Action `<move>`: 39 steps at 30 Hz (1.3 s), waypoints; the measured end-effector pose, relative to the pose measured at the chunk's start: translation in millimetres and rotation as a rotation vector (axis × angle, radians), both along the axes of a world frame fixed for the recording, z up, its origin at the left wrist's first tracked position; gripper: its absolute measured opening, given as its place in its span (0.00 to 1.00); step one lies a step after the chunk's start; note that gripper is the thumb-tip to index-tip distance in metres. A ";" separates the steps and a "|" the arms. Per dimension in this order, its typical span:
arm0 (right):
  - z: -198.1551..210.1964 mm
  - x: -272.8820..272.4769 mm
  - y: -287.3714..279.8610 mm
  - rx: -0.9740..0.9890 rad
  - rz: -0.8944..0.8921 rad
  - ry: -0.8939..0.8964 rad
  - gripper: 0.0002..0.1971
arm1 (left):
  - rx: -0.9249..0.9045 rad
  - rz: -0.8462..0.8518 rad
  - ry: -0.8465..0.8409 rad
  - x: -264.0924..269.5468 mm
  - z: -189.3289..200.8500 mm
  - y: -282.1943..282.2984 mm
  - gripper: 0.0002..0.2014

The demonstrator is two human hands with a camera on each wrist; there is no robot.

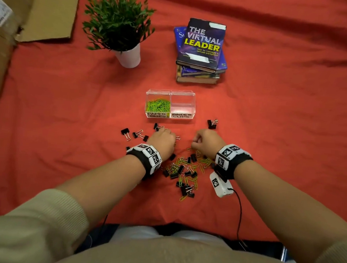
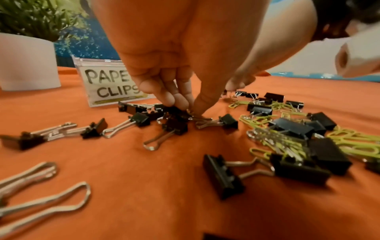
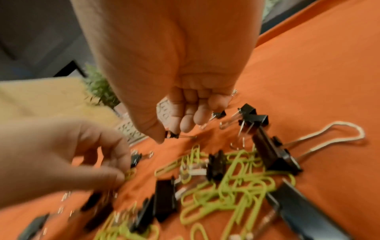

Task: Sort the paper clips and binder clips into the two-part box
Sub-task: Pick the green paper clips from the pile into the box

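**Inspector A:** Left hand [image 2: 164, 68] first. Fingers and thumb are bunched downward and pinching at the wire handle of a black binder clip [image 2: 174, 125] in a small cluster on the red cloth [image 1: 67, 125]. I judge the handle is taken because it stands proud of the fabric while the body lies flat.

**Inspector B:** Noted. Right hand [image 3: 174, 81]: fingers curled in, thumb and forefinger nipping a small binder clip [image 3: 171, 135] just clear of the cloth. Whether other clips sit in the palm, I cannot tell.

**A:** Between and just behind both hands lies the mixed heap [image 1: 186, 170], green paper clips tangled with black binder clips. More binder clips lie to the left of the left hand [image 1: 135, 134], and one group sits beyond the right hand [image 1: 212, 123].

**B:** Just ahead of both hands stands the clear two-part box [image 1: 171, 91], labels facing the person. Its compartment ahead of the left hand [image 1: 158, 106] holds green paper clips; the one ahead of the right hand, marked BINDER CLIPS [image 1: 182, 105], looks empty.

**A:** My judgement: binder clips are only now being gathered, both hands working so the box stays in short reach.

**B:** Beyond the box: a potted plant [image 1: 122, 26] and a stack of books [image 1: 201, 49], not involved.
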State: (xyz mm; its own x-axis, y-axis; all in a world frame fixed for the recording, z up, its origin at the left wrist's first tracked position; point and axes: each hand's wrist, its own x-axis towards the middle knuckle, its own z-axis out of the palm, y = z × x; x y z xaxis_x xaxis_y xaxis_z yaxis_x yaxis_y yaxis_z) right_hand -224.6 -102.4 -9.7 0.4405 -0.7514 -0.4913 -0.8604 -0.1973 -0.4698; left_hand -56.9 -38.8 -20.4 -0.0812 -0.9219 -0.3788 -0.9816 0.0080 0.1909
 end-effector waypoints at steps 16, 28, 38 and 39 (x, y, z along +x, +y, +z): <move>-7.2 -13.1 16.0 -0.100 0.067 0.227 0.15 | 0.158 0.274 0.425 -40.5 11.1 -10.7 0.11; -2.0 -24.1 10.6 -0.002 -0.111 -0.020 0.06 | 0.131 0.075 0.203 -53.0 -4.3 -13.0 0.13; 28.5 -66.3 -17.6 0.414 -0.629 -0.705 0.08 | 0.133 0.374 0.558 -29.7 7.7 -9.7 0.03; 27.4 -69.7 -17.8 0.454 -0.652 -0.733 0.09 | 0.152 0.416 0.620 -26.8 9.6 -10.9 0.05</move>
State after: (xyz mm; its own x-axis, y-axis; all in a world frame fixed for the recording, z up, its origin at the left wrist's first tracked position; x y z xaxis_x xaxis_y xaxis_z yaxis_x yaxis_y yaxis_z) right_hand -294.4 -120.3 17.7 0.3217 -0.7618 -0.5623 -0.2160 0.5192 -0.8269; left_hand -83.7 -49.7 -10.8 0.0221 -0.8642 -0.5027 -0.6107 -0.4097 0.6776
